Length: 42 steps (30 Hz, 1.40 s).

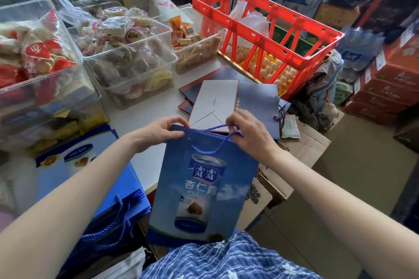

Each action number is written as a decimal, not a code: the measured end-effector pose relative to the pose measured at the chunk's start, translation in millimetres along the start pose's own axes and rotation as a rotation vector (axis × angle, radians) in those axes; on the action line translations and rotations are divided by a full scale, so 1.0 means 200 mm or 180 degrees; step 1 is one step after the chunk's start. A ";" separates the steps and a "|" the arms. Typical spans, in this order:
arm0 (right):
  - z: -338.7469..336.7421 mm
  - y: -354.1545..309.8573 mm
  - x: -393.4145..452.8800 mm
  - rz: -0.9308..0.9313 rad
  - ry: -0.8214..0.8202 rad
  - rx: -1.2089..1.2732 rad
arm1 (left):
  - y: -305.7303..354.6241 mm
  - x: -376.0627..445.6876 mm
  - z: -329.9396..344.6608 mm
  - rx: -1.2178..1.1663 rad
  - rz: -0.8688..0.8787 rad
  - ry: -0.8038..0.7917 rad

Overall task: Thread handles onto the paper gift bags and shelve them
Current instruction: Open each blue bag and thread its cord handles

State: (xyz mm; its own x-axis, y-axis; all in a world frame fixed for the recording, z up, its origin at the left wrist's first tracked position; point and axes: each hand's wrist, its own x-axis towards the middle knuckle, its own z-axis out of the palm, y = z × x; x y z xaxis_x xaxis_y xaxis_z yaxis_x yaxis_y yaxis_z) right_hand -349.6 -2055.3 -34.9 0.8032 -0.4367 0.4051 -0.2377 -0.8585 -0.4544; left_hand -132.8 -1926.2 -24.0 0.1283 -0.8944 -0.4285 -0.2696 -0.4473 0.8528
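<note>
Holding the blue gift bag upright at 6 o'clock, against the lap, top edge at centre frame. Left hand pinches the bag's top rim; right hand pinches the blue cord handle near the right-side hole. Bag looks light, stiff card, creases easily, so grip the reinforced rim, not the printed face. Cord is soft, limp, likely slippery; hold near its tip. Unthreaded flat bags lie on the counter at 12 o'clock.
</note>
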 end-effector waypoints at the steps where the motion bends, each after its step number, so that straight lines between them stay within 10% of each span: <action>1: -0.01 -0.04 0.04 0.0667 0.0032 0.0583 | 0.00 0.00 0.03 0.0132 0.0015 0.0032; 6: -0.07 -0.17 0.15 0.2028 -0.1580 0.1908 | -0.02 0.02 0.20 0.0827 0.0627 0.0304; 17: 0.01 -0.17 0.06 0.2987 0.0635 0.3658 | -0.09 -0.01 0.34 0.1886 0.1403 0.1312; 24: -0.03 -0.16 0.10 0.2869 0.0362 0.3942 | 0.04 0.02 0.31 0.1679 0.1620 0.1406; 29: -0.18 -0.09 0.15 0.2339 -0.0300 0.1697 | 0.03 0.06 0.24 0.1958 0.1351 0.1227; 34: -0.25 -0.03 0.10 0.1896 -0.0834 0.1437 | 0.02 0.07 0.16 0.1721 0.0950 0.1166; 42: -0.14 -0.03 0.11 0.2743 0.0752 0.4170 | 0.07 0.10 0.19 0.1587 0.0965 0.1283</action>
State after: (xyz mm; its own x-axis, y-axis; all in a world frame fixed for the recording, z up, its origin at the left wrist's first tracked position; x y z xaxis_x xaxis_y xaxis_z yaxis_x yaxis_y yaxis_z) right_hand -345.8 -2068.0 -1.6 0.5531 -0.7873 -0.2726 0.1582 0.4205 -0.8934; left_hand -170.7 -1950.9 -31.7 0.2956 -0.9548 0.0321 -0.7418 -0.2082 0.6375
